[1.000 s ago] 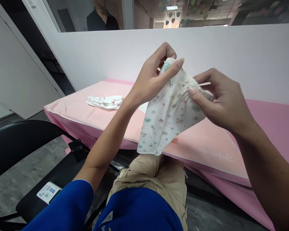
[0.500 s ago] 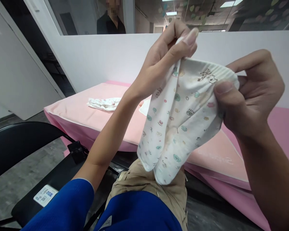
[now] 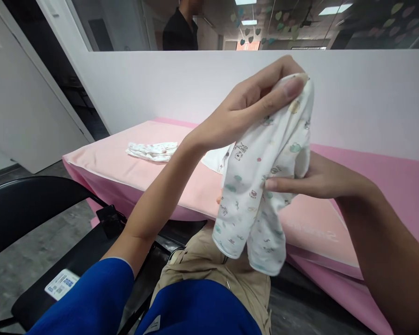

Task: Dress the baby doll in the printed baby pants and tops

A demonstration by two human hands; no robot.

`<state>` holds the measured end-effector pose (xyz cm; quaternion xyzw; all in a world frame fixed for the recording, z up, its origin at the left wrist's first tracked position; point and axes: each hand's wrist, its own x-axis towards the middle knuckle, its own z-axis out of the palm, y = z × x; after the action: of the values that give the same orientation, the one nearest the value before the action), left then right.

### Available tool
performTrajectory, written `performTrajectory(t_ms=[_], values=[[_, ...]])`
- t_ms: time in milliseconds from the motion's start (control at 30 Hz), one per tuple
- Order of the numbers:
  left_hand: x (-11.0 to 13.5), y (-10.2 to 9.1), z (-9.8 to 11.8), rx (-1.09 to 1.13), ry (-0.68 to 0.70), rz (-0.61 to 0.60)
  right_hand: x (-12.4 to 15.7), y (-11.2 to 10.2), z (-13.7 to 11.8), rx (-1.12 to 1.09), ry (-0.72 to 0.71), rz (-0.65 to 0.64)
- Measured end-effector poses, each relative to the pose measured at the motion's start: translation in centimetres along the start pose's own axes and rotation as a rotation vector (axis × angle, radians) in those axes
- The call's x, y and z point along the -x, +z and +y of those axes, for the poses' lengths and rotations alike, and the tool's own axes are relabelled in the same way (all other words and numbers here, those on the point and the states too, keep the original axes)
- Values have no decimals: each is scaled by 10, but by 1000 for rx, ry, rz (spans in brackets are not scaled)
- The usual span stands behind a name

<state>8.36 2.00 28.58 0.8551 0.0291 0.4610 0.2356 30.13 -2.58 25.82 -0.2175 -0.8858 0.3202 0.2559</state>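
Small white baby pants [image 3: 254,186] with green, yellow and brown animal prints hang in the air before me, legs pointing down. High at the gathered waist, my left hand [image 3: 261,100] pinches the cloth between thumb and fingers. My right hand [image 3: 310,179] grips the pants lower on the right side, its thumb across the front and its fingers hidden behind the fabric. Behind my left forearm lies a folded white printed garment [image 3: 152,151]. A plain white cloth [image 3: 216,159] is partly covered by my wrist and the pants.
A table or bed with a pale pink cover [image 3: 111,158] stretches across in front, against a white wall [image 3: 153,83]. A black chair [image 3: 31,200] stands at left, bearing a black device [image 3: 108,221] and a white label card [image 3: 62,284]. A person [image 3: 181,30] is beyond the window.
My right hand has left the waistband and moved down onto the side of the pants. The waist is now bunched under my left hand. The person behind the window has shifted right.
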Motion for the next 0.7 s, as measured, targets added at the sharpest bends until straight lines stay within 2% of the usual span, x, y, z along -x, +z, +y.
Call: performTrajectory(t_ms=[67,200,300,367,467,533,567,633,700], values=[[3,-1,-1,-110,-59,-29,-3,3,-1,6,-91,97],[7,-2,1,-154,-155,-64,-7,8,-1,45,-306,462],[7,-2,3,-87,-181,-112,-8,18,0,21,-297,527],[8,-1,5,-17,-188,-57,-7,30,0,-39,-208,431],[9,2,6,20,-219,25,-4,50,3,-91,48,93],[10,5,6,1,-233,-23,-3,58,6,-81,179,-114],[12,7,5,-1,-230,-60,-3,61,7,-77,208,-174],[15,11,2,26,-223,-90,-2,61,8,-60,228,-191],[21,12,-4,67,-246,-61,0,55,7,-26,218,-100]])
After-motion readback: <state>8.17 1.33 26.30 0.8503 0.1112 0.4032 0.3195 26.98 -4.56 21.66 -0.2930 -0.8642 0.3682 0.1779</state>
